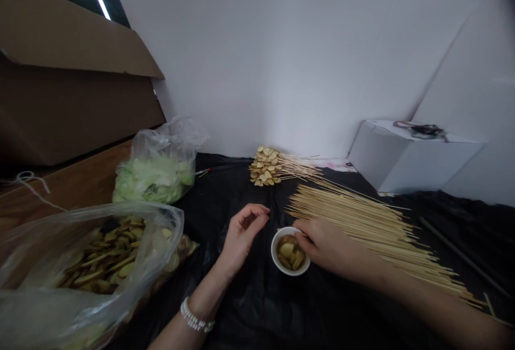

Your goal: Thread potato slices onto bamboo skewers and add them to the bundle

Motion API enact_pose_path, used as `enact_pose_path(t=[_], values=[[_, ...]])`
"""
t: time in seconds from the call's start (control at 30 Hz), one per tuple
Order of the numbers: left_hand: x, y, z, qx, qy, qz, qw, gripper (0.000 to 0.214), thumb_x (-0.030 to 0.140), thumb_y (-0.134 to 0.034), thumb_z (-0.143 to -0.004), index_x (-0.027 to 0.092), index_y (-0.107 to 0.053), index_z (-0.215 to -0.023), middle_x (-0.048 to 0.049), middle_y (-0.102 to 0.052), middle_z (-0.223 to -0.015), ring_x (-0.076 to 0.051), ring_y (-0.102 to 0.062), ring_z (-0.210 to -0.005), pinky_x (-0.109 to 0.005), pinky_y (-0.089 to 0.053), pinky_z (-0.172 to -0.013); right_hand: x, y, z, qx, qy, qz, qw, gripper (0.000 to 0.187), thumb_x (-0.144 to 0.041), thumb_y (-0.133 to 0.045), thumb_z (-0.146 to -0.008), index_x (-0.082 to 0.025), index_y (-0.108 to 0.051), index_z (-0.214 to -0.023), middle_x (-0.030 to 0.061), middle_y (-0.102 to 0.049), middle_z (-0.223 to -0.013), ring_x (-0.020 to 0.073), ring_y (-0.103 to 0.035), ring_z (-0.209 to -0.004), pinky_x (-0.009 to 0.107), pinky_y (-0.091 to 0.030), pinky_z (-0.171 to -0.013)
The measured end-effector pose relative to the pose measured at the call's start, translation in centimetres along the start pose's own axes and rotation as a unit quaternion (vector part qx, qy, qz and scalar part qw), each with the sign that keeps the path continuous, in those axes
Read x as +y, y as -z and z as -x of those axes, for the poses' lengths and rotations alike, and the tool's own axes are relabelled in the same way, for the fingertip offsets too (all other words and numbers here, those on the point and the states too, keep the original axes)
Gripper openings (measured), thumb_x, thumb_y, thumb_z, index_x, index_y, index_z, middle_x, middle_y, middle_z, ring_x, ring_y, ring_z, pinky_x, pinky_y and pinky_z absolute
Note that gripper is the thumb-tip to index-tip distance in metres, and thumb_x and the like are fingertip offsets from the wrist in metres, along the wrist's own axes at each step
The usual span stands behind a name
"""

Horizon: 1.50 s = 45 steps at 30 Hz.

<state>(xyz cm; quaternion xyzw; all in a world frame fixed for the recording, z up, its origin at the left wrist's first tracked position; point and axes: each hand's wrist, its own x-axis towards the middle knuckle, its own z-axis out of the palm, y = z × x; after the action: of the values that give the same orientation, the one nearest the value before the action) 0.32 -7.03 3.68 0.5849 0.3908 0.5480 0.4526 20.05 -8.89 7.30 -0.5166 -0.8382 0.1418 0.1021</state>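
Observation:
A small white cup (pixel 276 260) with brownish slices in it stands on the black sheet in front of me. My right hand (pixel 325 245) rests at the cup's right rim, fingers reaching in and curled around a slice. My left hand (pixel 243 234) hovers just left of the cup, fingers curled toward the thumb in a loose pinch; whether anything is between them I cannot tell. A pearl bracelet (pixel 196 318) circles my left wrist. A spread of bare bamboo skewers (pixel 362 221) lies behind my right hand. Further back lies a pile of loaded skewers (pixel 265 167).
A clear plastic bag of slices (pixel 100 264) sits at the left, a bag of green leaves (pixel 155 175) behind it. A cardboard box (pixel 72 87) stands on the wooden surface at the far left. A white box (pixel 406 157) sits by the back right wall.

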Motion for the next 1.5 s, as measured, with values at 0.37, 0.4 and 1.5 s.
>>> enact_pose_path(t=[0.37,0.4,1.5], values=[[0.2,-1.3,1.3,-0.086,-0.125,-0.369,0.917,0.021,0.027,-0.055,-0.084,0.027,-0.072,-0.097,-0.0063,-0.062,-0.115,-0.022,-0.056,-0.103,-0.035,-0.042,-0.091,-0.6,-0.9,-0.9,0.019,-0.013,0.019,1.0,0.022,-0.019,-0.038,-0.088,-0.017,-0.059,-0.082,0.0048,-0.065,-0.072,0.0129,-0.054,-0.062,0.026,-0.025,-0.055],[0.5,-1.4,1.3,-0.101,-0.114,-0.405,0.901,0.022,0.029,-0.054,-0.085,0.028,-0.071,-0.098,-0.0058,-0.063,-0.115,-0.023,-0.056,-0.102,-0.036,-0.041,-0.091,-0.6,-0.9,-0.9,0.018,-0.015,0.024,0.999,0.022,-0.019,-0.038,-0.088,-0.017,-0.059,-0.083,0.0053,-0.065,-0.073,0.0134,-0.055,-0.062,0.026,-0.025,-0.056],[1.8,-0.3,0.6,-0.148,0.02,-0.127,0.981,0.021,0.034,-0.058,-0.083,0.022,-0.072,-0.093,-0.0088,-0.065,-0.116,-0.024,-0.057,-0.108,-0.037,-0.041,-0.096,0.7,-0.3,-1.0,0.02,0.0,-0.021,1.0,0.022,-0.019,-0.039,-0.089,-0.017,-0.058,-0.079,0.0041,-0.065,-0.075,0.0125,-0.055,-0.065,0.025,-0.028,-0.058]])
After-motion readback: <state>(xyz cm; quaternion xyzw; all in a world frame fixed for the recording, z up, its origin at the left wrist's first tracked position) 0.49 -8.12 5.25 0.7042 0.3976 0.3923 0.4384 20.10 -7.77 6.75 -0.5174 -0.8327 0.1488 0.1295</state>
